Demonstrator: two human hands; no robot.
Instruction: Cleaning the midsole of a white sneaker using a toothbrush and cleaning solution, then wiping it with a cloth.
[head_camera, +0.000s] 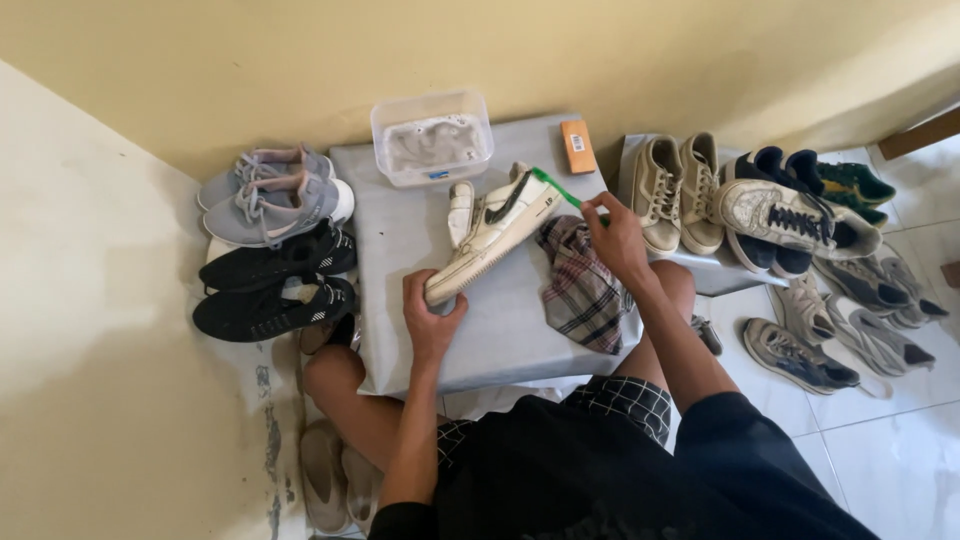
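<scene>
Left hand (432, 318) clamped on my white sneaker's (497, 232) toe, mid-table (400, 260) | right hand (615, 235) pinching green toothbrush (556, 188) at the heel | sneaker seems light, stiff-soled; grip toe or sole | checked cloth (585, 290) beside, tub (432, 137) at far edge.

So the sneaker (492, 235) sits mid-table (400, 270), with a cloth (583, 290) just right of it. A tub (432, 140) is at the far edge, a small box (577, 147) near the far right corner. Shoe pairs (275, 240) line the floor off the left edge, more shoes (790, 240) off the right.
</scene>
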